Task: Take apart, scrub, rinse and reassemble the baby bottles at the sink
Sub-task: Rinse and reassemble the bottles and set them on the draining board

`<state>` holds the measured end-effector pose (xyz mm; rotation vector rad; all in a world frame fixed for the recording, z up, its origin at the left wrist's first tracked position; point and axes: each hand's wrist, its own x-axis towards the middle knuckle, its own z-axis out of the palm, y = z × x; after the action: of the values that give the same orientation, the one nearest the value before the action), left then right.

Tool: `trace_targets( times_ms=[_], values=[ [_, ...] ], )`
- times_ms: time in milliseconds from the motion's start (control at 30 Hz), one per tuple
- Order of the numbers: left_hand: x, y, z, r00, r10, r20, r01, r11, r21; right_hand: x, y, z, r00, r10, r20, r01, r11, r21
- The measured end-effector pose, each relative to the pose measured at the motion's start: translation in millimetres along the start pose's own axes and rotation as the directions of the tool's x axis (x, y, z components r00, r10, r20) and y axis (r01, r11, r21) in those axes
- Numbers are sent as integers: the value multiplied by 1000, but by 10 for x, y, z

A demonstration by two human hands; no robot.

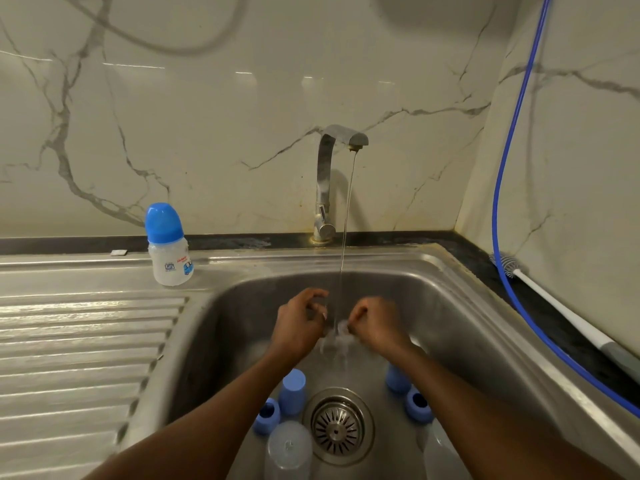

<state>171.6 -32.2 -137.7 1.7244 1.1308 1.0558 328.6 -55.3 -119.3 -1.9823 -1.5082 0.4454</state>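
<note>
Both hands are over the steel sink (450,306) under a thin stream of water from the tap (341,140). My right hand (379,323) pinches a small clear teat (343,329) in the stream. My left hand (299,323) hovers beside it with curled fingers, holding nothing that I can make out. On the sink floor lie blue caps (292,391) and blue collar rings (266,415), plus two clear bottle bodies (289,452), one at each side of the drain. An assembled bottle with a blue cap (168,244) stands on the drainboard.
The ribbed drainboard (76,358) stretches left of the basin. A white-handled bottle brush (561,306) and a blue hose (512,168) lie along the dark counter on the right. The drain strainer (337,426) sits in the basin's middle.
</note>
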Motion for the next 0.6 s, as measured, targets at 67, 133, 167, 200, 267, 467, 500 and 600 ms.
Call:
trace_targets(
  times_ms=[67, 133, 167, 200, 267, 467, 500, 600],
  values=[
    [5, -9, 4, 999, 34, -11, -34, 997, 68, -19, -11, -16, 997, -66, -30, 61, 988, -140],
    [15, -25, -4, 998, 54, -28, -51, 993, 105, -42, -39, 25, 990, -108, -88, 92, 982, -163],
    [18, -34, -9, 998, 49, -40, -44, 992, 115, -58, -52, 56, 993, -103, -60, 90, 977, -196],
    [16, -38, -12, 998, 39, -50, -32, 992, 121, -83, -51, 89, 995, -98, 13, 98, 961, -260],
    [26, -34, -18, 998, 25, -58, -18, 992, 128, -102, -58, 90, 992, -98, 82, 119, 944, -307],
    [32, -36, -33, 997, 18, -76, -6, 988, 154, -134, -33, 7, 974, 5, 225, 83, 922, -379],
    [35, -35, -39, 997, 19, -77, -7, 988, 157, -146, -33, 16, 974, -4, 227, 91, 924, -371],
    [45, -62, -48, 996, 9, -94, 4, 990, 138, -157, -92, 37, 966, -15, 257, 103, 937, -333]
  ],
)
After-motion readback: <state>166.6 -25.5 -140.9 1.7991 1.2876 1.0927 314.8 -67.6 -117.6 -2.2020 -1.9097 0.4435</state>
